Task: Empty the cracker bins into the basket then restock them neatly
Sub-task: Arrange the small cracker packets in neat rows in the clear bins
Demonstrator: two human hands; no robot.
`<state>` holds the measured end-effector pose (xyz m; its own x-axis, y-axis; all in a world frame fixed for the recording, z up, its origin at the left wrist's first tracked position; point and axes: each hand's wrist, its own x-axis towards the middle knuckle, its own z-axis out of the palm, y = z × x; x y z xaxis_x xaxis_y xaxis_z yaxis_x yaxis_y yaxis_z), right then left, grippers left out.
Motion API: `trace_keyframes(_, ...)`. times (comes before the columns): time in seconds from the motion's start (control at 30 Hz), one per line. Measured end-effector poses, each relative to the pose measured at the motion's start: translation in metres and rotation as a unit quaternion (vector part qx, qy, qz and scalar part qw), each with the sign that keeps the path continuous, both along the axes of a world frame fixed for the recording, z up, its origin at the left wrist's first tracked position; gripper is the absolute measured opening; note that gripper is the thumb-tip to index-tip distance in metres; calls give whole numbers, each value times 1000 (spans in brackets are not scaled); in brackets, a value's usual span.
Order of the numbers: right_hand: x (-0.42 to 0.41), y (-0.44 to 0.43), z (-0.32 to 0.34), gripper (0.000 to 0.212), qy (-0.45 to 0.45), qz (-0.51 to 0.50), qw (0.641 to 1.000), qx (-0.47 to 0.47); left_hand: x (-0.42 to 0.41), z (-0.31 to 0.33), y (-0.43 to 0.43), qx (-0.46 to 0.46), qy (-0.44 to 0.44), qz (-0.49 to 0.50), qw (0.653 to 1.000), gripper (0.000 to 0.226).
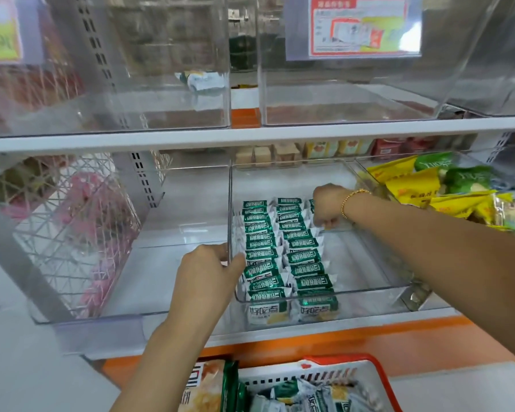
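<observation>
Two neat rows of green and white cracker packets (283, 257) stand on edge in the clear middle bin (366, 289) on the lower shelf. My left hand (205, 272) rests against the bin's left wall, thumb touching a packet in the left row. Deep in the bin, my right hand (329, 206) has its fingers curled down on packets at the start of a third row. What it pinches is hidden under the fingers. A white basket with a red rim (381, 379) sits below, holding more packets.
The clear bin to the left (167, 263) holds nothing. A bin of yellow and green snack bags (446, 185) is at right. Clear bins on the upper shelf (339, 105) look bare but for one packet (201, 80). A large cracker bag (205, 388) leans by the basket.
</observation>
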<state>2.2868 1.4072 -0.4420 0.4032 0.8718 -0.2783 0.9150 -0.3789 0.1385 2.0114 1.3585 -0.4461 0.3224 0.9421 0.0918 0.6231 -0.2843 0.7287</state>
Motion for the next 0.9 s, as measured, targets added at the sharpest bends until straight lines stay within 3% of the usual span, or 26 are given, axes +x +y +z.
trace_keyframes(0.07, -1, -3, -9, 29, -16, 35, 995, -90, 0, -1, 0, 3, 0, -2, 1000, 19)
trace_keyframes(0.13, 1, -6, -15, 16, -36, 58, 989, -132, 1, 0, -2, 2, 3, 0, 1000, 19)
trace_keyframes(0.23, -3, -15, -12, 47, -9, 57, 990, -128, -1, -3, -5, 2, 17, 2, 1000, 23)
trace_keyframes(0.3, -7, -20, -7, 50, 4, 69, 990, -126, -2, -1, -11, 8, 28, -2, 1000, 18)
trace_keyframes(0.33, -8, -24, -3, 45, 12, 71, 991, -112, -3, 1, -15, 16, 32, 1, 999, 16)
trace_keyframes(0.4, -11, -35, 5, 20, 6, 75, 995, -69, -6, 2, -27, 44, 45, 23, 998, 36)
trace_keyframes(0.43, -14, -43, 12, 17, -7, 78, 996, -38, -7, 3, -34, 67, 42, 38, 996, 39)
trace_keyframes(0.53, -33, -80, 35, 33, -34, 107, 992, 65, -8, 11, -69, 143, -39, 52, 988, 14)
trace_keyframes(0.6, -51, -115, 47, 35, -13, 142, 982, 125, -9, 10, -92, 154, -76, 49, 984, 20)
trace_keyframes(0.73, -85, -186, 35, 32, 57, 186, 978, 72, -1, -12, -132, 48, -105, -7, 993, 32)
trace_keyframes(0.9, -98, -242, -38, 36, 135, 166, 973, -90, 19, -103, -170, -157, -7, -80, 984, 28)
